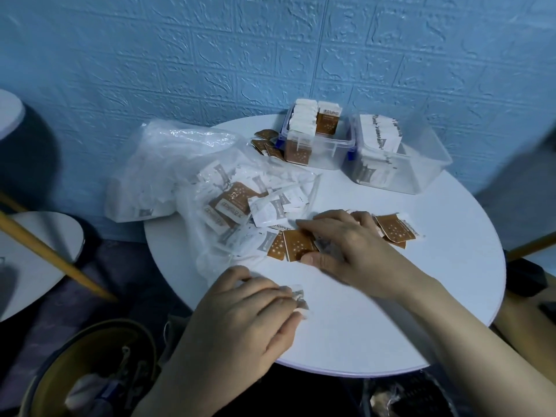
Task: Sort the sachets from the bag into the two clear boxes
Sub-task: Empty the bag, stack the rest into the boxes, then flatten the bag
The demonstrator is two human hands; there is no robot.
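A clear plastic bag (186,176) lies open on the left of the round white table (376,311), spilling white and brown sachets (237,200). My right hand (340,242) rests over a spread of brown sachets (296,245) at mid-table, thumb and fingers touching them. More brown sachets (394,230) lie just right of it. My left hand (246,314) sits near the front edge and holds a small stack of white sachets (299,297) under its fingers. At the back stand two clear boxes: one (319,145) with brown sachets upright, one (421,167) with white sachets.
A few brown sachets (266,142) lie loose beside the left box. A blue textured wall (270,55) stands right behind the table. A second white table with wooden legs (36,254) is at the left, and a dark round bin (96,365) sits below it.
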